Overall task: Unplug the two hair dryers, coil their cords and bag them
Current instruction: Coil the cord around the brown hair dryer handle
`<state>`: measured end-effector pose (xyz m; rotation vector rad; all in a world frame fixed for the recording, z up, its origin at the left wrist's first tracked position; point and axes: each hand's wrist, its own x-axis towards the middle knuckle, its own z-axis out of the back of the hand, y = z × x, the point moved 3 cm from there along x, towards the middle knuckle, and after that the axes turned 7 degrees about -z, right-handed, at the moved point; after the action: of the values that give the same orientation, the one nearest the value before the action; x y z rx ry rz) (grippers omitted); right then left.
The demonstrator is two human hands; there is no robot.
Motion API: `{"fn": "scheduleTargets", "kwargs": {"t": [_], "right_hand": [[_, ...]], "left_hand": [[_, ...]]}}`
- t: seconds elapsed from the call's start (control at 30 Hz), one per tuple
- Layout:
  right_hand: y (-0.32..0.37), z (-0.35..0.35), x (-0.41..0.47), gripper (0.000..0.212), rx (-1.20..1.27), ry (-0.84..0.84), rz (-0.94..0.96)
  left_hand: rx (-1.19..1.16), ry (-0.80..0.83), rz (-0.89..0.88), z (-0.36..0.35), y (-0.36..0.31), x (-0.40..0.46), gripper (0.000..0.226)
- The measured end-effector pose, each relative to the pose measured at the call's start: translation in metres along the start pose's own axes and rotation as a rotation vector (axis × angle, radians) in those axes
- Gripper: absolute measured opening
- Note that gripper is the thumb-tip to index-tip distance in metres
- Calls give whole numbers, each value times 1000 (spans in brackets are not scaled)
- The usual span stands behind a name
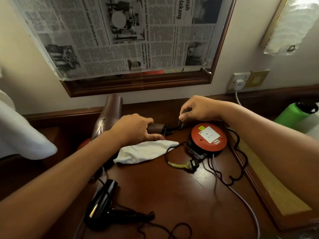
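Note:
A brown hair dryer (110, 112) lies at the back of the wooden desk (172, 187), barrel toward the wall. My left hand (136, 128) grips its handle. My right hand (202, 109) pinches its black cord (179, 125) just past the handle end. A black hair dryer (103, 200) lies near the front left, its black cord (172, 228) trailing loose over the desk. A white cloth bag (146, 151) lies flat below my left hand. A loose black plug (192, 163) with a yellow-green sleeve lies beside the red extension reel (208, 138).
A white cable (241, 195) runs from the reel across the desk. A white plug (239, 83) sits in the wall socket at the right. A green bottle (293, 113) stands at the far right. A newspaper-covered frame (120, 40) hangs above.

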<state>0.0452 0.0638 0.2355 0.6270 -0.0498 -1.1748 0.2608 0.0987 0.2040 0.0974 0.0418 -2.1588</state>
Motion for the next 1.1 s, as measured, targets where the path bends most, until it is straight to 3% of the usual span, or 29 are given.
{"fn": "scheduleTargets", "kwargs": {"t": [0.27, 0.7, 0.8, 1.1], "right_hand": [[6, -5, -12, 18, -40, -188, -9], [21, -45, -59, 25, 132, -554, -71], [23, -61, -66, 29, 323, -590, -95], [10, -111, -61, 42, 838, -496, -178]], "left_hand": [[100, 43, 24, -1, -15, 9, 59], [55, 31, 192, -12, -9, 14, 79], [9, 17, 204, -13, -8, 14, 77], [-73, -44, 239, -19, 2, 12, 73]]}}
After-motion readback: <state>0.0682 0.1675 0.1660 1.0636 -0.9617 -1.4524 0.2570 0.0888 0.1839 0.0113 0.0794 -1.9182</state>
